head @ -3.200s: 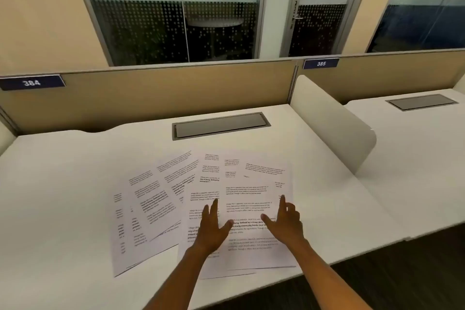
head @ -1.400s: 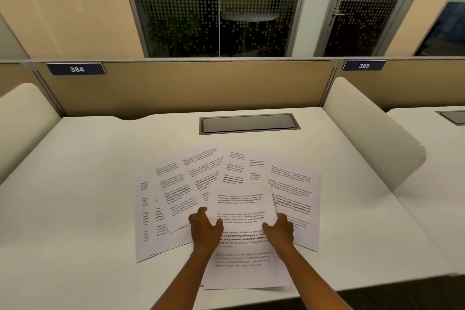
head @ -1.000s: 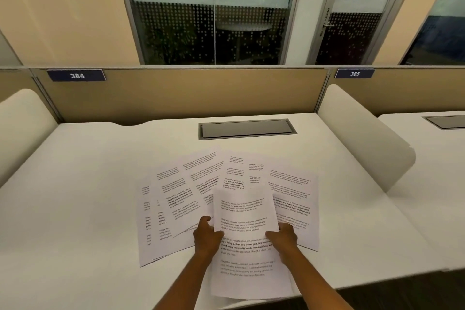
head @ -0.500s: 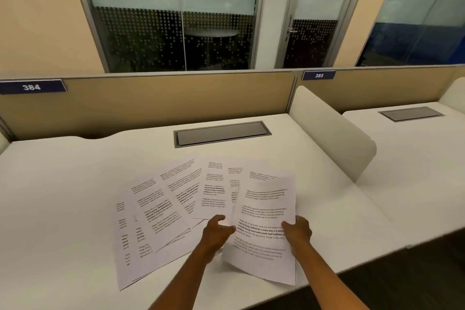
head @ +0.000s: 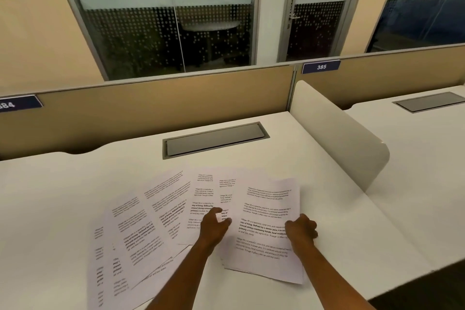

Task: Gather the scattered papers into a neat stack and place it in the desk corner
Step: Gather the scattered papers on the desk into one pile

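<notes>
Several printed white papers (head: 156,221) lie fanned and overlapping on the white desk (head: 50,196). At the right end of the fan lies a small pile of sheets (head: 266,231), lined up over one another. My right hand (head: 302,230) grips this pile at its right edge, fingers curled. My left hand (head: 214,225) rests at the pile's left edge, its fingers bent and spread over the neighbouring sheet. The remaining sheets spread out to the left, down to the desk's near edge.
A grey cable hatch (head: 214,139) is set into the desk behind the papers. A tan partition (head: 156,108) closes the back. A rounded white divider (head: 337,133) stands on the right, with a second desk (head: 427,146) beyond it.
My hands lifted the middle sheet and carried it rightward onto the right-hand sheet. It now lies flatter on the desk there. The view swung left and right meanwhile.
</notes>
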Tool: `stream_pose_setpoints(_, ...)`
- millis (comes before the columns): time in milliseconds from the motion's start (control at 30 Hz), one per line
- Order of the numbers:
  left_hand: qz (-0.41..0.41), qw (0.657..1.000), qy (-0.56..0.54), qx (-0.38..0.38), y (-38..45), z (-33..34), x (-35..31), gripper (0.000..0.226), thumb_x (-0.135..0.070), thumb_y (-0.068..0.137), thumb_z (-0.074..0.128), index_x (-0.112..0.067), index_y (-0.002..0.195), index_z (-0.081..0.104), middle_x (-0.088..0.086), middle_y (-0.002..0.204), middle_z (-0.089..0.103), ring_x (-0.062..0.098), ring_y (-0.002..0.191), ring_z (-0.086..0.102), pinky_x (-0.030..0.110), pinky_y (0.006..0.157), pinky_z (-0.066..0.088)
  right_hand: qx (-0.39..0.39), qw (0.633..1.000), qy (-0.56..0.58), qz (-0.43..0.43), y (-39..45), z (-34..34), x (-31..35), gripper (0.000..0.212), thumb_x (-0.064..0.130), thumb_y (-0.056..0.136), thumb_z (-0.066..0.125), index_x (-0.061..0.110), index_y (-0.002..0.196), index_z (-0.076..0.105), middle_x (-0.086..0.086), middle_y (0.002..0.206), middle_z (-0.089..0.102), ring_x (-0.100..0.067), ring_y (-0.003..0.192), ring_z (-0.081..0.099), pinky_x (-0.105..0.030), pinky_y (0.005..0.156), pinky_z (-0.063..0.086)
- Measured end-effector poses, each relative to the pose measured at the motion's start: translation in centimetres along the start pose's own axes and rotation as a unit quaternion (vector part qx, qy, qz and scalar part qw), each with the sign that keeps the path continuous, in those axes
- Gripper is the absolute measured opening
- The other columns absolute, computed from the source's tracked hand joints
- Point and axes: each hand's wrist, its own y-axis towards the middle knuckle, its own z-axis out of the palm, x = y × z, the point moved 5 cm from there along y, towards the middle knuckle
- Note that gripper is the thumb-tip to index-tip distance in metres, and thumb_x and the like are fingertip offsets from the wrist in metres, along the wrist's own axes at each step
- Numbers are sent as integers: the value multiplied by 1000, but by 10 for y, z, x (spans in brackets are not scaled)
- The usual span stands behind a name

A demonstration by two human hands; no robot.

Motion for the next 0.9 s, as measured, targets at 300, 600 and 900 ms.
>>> stream_pose_setpoints(300, -28, 997, 6, -67, 24, 14, -7, 46, -18, 85, 70, -8, 127, 55, 12, 134, 56, 21, 111, 55, 26, 85, 41, 28, 999, -21, -17, 14, 21, 24, 54, 25, 84, 64, 13, 133, 44, -13, 138, 37, -35, 122, 41, -48, 100, 44)
stream_pose_setpoints(600, -48, 996, 1, -78, 36, 11, -3, 44, -21, 85, 70, -9, 124, 53, 14, 128, 56, 22, 109, 52, 29, 85, 43, 43, 997, -26, -58, 15, 35, 44, 58, 30, 89, 59, 11, 140, 37, -17, 138, 42, -38, 124, 44, -45, 98, 45)
stream_pose_setpoints(900, -86, 993, -44, -68, 48, -3, 6, 55, -30, 80, 73, -14, 127, 49, 12, 131, 57, 30, 118, 55, 43, 101, 48, 57, 995, -25, -72, 11, 41, 58, 45, 28, 89, 56, 4, 127, 50, -19, 127, 53, -37, 114, 54, -41, 93, 51)
